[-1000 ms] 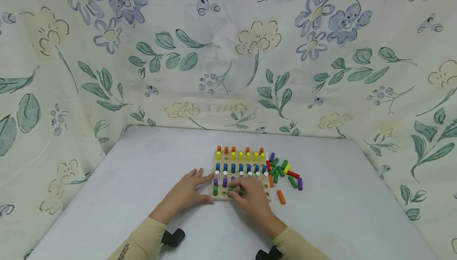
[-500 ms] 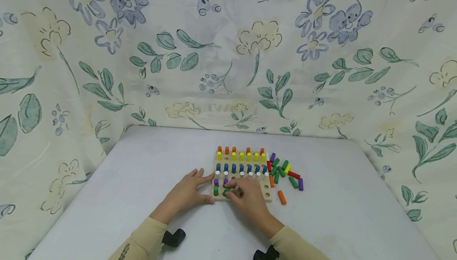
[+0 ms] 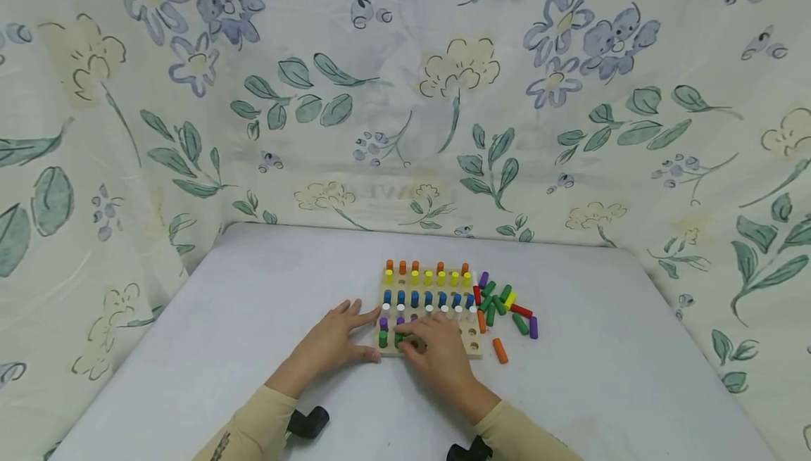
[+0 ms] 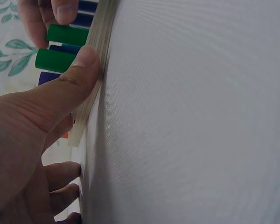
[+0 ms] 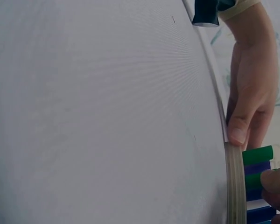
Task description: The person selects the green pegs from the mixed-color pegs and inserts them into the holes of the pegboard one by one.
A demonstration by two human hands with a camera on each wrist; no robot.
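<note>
A wooden peg board (image 3: 393,285) lies on the table, with rows of orange, yellow, blue, white and purple pegs. My right hand (image 3: 437,348) pinches a green peg (image 5: 253,180) between thumb and finger. That peg stands upright at the second hole of the front row, beside another green peg (image 4: 53,59) in the corner hole. At the board's left side rests my left hand (image 3: 332,334). Its thumb presses the front corner and the other fingers lie fairly straight. Part of the purple row is hidden under my right hand.
Loose green, red, yellow, purple and orange pegs lie in a pile (image 3: 499,304) right of the board. One orange peg (image 3: 500,350) lies nearer to me. A floral cloth (image 3: 405,95) hangs behind the white table (image 3: 285,257).
My right hand has moved left with the green peg, from around the third hole to the second hole of the front row. My left hand stays in place.
</note>
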